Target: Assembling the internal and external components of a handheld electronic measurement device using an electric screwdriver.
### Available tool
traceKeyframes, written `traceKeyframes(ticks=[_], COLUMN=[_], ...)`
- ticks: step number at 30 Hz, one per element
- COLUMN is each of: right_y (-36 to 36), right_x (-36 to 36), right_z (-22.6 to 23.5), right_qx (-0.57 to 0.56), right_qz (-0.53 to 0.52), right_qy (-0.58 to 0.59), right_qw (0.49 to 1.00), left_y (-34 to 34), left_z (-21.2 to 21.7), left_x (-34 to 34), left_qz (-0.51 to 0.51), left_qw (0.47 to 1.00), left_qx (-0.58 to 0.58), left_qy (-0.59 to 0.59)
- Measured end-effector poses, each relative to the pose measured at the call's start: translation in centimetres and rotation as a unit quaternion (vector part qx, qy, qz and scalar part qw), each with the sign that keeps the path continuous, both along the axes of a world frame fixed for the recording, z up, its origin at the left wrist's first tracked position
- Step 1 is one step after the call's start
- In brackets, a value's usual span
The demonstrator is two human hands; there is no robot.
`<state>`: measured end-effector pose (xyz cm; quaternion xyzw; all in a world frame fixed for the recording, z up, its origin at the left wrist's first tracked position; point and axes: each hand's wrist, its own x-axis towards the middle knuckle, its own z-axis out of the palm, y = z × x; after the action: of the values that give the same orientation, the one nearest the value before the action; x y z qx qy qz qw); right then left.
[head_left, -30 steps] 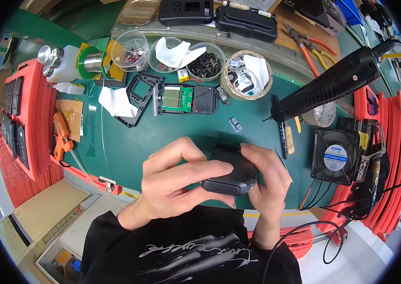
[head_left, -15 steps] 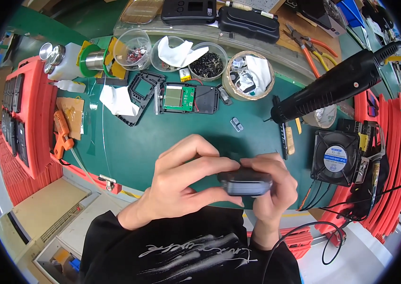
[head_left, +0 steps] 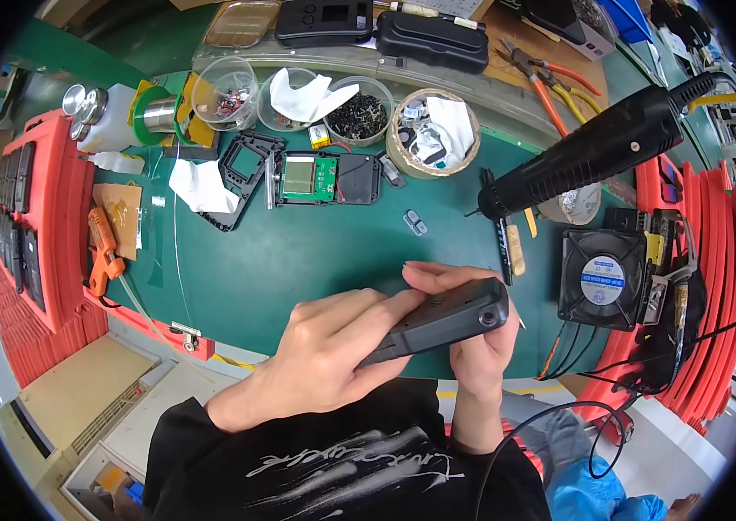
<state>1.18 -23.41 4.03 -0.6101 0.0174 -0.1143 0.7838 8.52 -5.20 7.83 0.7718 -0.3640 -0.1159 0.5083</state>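
Head view. The black handheld device [head_left: 442, 323] is held clear of the green surface [head_left: 299, 273], just inside the middle of its front edge, tilted, with a round port showing at its right-hand end. The left hand [head_left: 325, 352] is partly closed, fingers bent over the device's left portion, gripping it. The right hand [head_left: 483, 347] is curled about the right-hand end, also in hold; some of its fingers are hidden behind the casing, and their exact placement cannot be told.

A grey two-lobed button piece [head_left: 416, 223] lies beyond the hands, toward the middle of the surface. Near the back edge rests an opened unit with a green circuit board [head_left: 325, 179]; to its left lies a black frame [head_left: 266, 149], partly covered by a white tissue [head_left: 203, 186]. An orange glue gun [head_left: 103, 250] is at the left edge. By the right edge stands a black fan [head_left: 601, 252]; a black corded tool [head_left: 585, 161] extends over the back right corner.
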Motion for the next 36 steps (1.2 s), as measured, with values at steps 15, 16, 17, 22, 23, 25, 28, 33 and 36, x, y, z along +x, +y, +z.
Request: traceKeyframes(ticks=[15, 16, 17, 22, 23, 25, 28, 33, 36], right_y=[1.4, 1.6, 1.7, 2.0, 2.0, 1.6, 1.5, 1.4, 1.3], right_x=[0.0, 0.0, 0.0, 0.0, 0.0, 0.0, -0.2, -1.0, -2.1], right_z=[2.7, 3.0, 3.2, 4.0, 4.2, 4.4, 4.2, 3.0, 2.4], right_qx=[-0.327, -0.345, -0.363, -0.424, -0.423, -0.411, -0.385, -0.308, -0.231], right_qz=[-0.108, -0.124, -0.14, -0.138, -0.138, -0.111, -0.077, -0.035, -0.016], right_qy=[-0.158, -0.161, -0.164, -0.152, -0.154, -0.143, -0.114, -0.002, 0.07], right_qw=[0.925, 0.916, 0.906, 0.882, 0.882, 0.893, 0.913, 0.951, 0.97], left_y=[-1.7, -1.9, -1.9, -0.1, 0.2, 0.6, 1.3, -0.1, 0.4], left_z=[-3.4, -3.3, -3.3, -4.7, -5.2, -5.6, -5.3, -2.5, -1.5], left_x=[-3.4, -3.6, -3.7, -3.5, -3.6, -3.7, -3.4, -3.1, -2.9], left_qz=[0.051, 0.052, 0.054, -0.044, -0.067, -0.113, -0.12, 0.083, 0.07], left_qw=[0.897, 0.894, 0.892, 0.907, 0.891, 0.854, 0.768, 0.815, 0.865], left_qx=[-0.216, -0.223, -0.229, -0.167, -0.188, -0.228, -0.309, -0.291, -0.241], left_qy=[0.381, 0.384, 0.387, 0.383, 0.407, 0.455, 0.548, 0.495, 0.435])
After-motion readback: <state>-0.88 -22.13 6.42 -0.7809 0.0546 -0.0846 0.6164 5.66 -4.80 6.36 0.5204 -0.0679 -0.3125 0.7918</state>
